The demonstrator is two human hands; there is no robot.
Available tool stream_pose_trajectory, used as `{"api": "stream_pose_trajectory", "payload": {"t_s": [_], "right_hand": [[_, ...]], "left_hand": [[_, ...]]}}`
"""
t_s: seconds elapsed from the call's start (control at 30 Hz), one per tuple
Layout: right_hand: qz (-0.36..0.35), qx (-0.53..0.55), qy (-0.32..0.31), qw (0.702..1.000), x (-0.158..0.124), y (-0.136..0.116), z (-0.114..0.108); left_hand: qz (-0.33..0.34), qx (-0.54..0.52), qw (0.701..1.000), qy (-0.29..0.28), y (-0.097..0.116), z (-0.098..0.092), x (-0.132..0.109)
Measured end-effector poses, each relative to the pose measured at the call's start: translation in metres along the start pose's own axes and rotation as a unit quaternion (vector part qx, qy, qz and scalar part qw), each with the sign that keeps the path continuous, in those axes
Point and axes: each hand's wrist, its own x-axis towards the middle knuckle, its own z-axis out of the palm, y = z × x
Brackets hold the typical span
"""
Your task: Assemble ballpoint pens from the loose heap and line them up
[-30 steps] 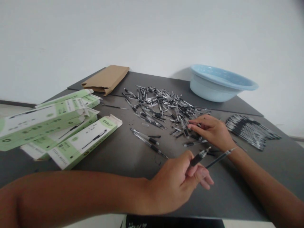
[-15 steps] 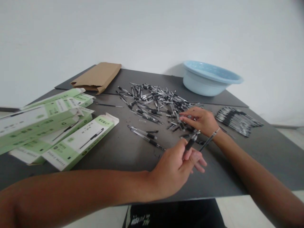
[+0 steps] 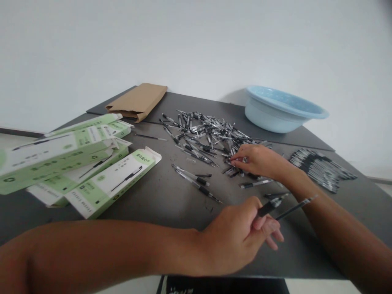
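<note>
On the left of the dark table [image 3: 174,210], green-and-white boxes [image 3: 122,175] lie overlapping at slant angles, the rightmost showing a printed pen on its face. Beyond them, at the far left, a brown paper bag [image 3: 139,100] lies flat, its open end towards the near side. One thin dark rod [image 3: 150,136] rests just right of the boxes. Next come two loose pens [image 3: 203,190] side by side, with a small black piece [image 3: 204,175] beside them. In the middle, towards the far side, spreads a tangled pile of pens [image 3: 219,130], clear with black grips. Near and right of centre, the person's left hand [image 3: 241,239] is closed around a dark-gripped pen [image 3: 268,207], its tip pointing right, and also keeps a slender refill [image 3: 292,209] between its fingers. The right hand [image 3: 257,159] reaches to the pile's near right edge, thumb and forefinger brought together; whether they grasp a pen cannot be told. Far right stands a pale blue basin [image 3: 275,118], and nearer, a neat row of pens [image 3: 321,169] lies closely aligned.
</note>
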Motion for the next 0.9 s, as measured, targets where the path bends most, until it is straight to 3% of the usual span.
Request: {"api": "stream_pose_trajectory", "payload": {"t_s": [0.47, 0.9], "right_hand": [[0.031, -0.03, -0.016, 0.999, 0.007, 0.005, 0.003], [-0.009, 0.005, -0.018, 1.0, 0.01, 0.016, 0.009]], "left_hand": [[-0.004, 0.049, 0.998, -0.048, 0.003, -0.003, 0.003], [-0.007, 0.05, 0.997, -0.063, 0.001, -0.003, 0.003]]}}
